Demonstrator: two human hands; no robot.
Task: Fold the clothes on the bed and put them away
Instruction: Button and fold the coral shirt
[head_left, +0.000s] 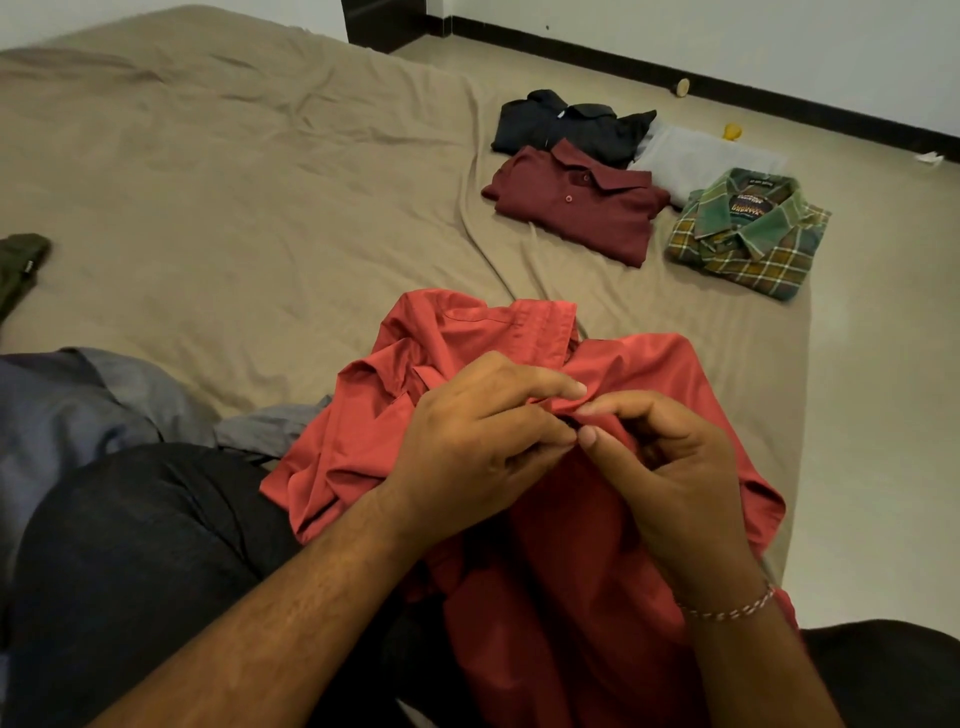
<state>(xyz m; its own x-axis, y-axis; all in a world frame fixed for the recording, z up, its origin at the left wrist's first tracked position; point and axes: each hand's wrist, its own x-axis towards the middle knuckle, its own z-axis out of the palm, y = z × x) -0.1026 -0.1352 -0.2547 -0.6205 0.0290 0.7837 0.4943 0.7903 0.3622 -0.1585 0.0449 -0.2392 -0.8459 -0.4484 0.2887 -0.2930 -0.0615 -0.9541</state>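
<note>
Right now both hands meet over a red shirt (519, 519) that lies crumpled across the person's lap and onto the near part of the bed (234, 182). The left hand (467, 447) pinches a fold of the shirt's front edge, its grip closed on the cloth, and the right hand (670, 467) pinches the same spot from the other side, fingertips touching the left's. Farther along the bed, well apart from the hands, four folded garments lie close together: a maroon polo (576, 208), a dark shirt (566, 130) behind it, a grey piece (696, 161), and a green plaid shirt (748, 234). A blue-grey garment (78, 405) lies heaped beside the person's left knee.
</note>
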